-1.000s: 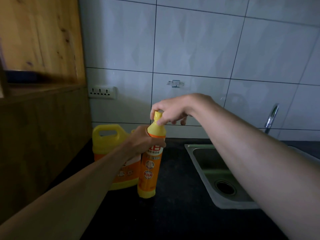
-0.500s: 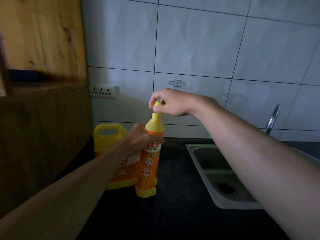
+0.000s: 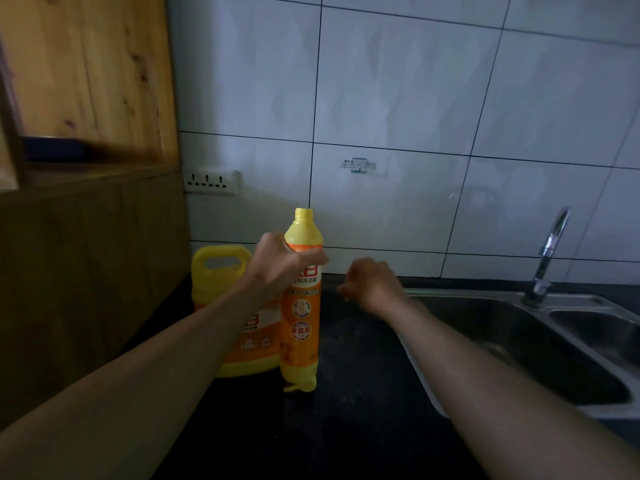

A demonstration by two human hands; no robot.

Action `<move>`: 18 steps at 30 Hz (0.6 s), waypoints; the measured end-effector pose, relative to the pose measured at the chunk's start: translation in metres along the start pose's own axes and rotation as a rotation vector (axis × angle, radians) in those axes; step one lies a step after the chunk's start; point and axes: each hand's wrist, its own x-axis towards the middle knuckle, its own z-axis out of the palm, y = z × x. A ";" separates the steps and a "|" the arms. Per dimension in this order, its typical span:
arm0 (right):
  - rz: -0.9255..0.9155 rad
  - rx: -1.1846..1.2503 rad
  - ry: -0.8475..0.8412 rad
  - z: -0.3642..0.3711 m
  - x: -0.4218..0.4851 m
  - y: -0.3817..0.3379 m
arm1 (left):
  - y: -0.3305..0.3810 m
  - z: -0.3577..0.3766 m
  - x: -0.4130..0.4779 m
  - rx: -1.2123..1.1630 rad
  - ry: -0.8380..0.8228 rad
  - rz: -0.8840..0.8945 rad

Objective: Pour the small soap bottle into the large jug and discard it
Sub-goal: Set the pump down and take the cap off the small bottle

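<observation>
The small orange soap bottle (image 3: 302, 327) stands upright on the dark counter (image 3: 346, 431). Its yellow neck is bare at the top. My left hand (image 3: 278, 268) is wrapped around its shoulder. Right behind it, to the left and touching it, stands the large yellow jug (image 3: 221, 271) with a handle and an orange label; my left forearm covers part of it. My right hand (image 3: 370, 282) hovers low over the counter just right of the bottle, fingers curled shut; the cap inside them is hidden.
A steel double sink (image 3: 519, 344) with a curved tap (image 3: 550, 251) lies to the right. A wooden cabinet (image 3: 86, 244) walls off the left side. A wall socket (image 3: 211, 183) sits on the white tiles behind the jug.
My right hand pulled the yellow cap off the bottle's top and dropped down to the right of the bottle. My left hand kept its hold on the bottle.
</observation>
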 end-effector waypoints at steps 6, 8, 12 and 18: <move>0.066 -0.017 -0.130 0.054 -0.013 0.029 | -0.005 0.004 0.003 0.038 0.035 0.008; 0.056 0.019 -0.145 0.067 -0.020 0.034 | -0.005 0.005 0.003 0.035 0.061 0.021; 0.014 0.033 -0.152 0.085 -0.029 0.042 | -0.004 0.010 0.003 0.047 0.091 0.044; 0.039 0.059 -0.236 0.096 -0.033 0.044 | -0.002 0.016 0.003 0.046 0.123 0.067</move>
